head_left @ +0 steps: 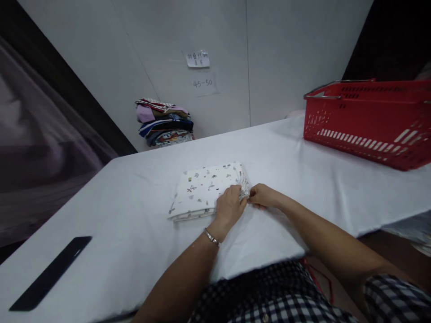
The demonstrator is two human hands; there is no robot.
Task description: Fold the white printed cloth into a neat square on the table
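A folded white cloth [205,188] with small printed figures lies flat in the middle of the white table [134,251]. My left hand [230,206], with a bracelet on its wrist, rests on the cloth's near right corner and its fingers are closed on the edge. My right hand [262,196] meets it from the right and pinches the same corner of the cloth. Both hands touch at the cloth's right edge.
A red plastic basket [370,121] stands at the table's far right. A stack of folded colourful clothes [164,123] sits at the far edge by the wall. A flat black strip [50,273] lies at the near left. Paper notes [198,59] hang on the wall.
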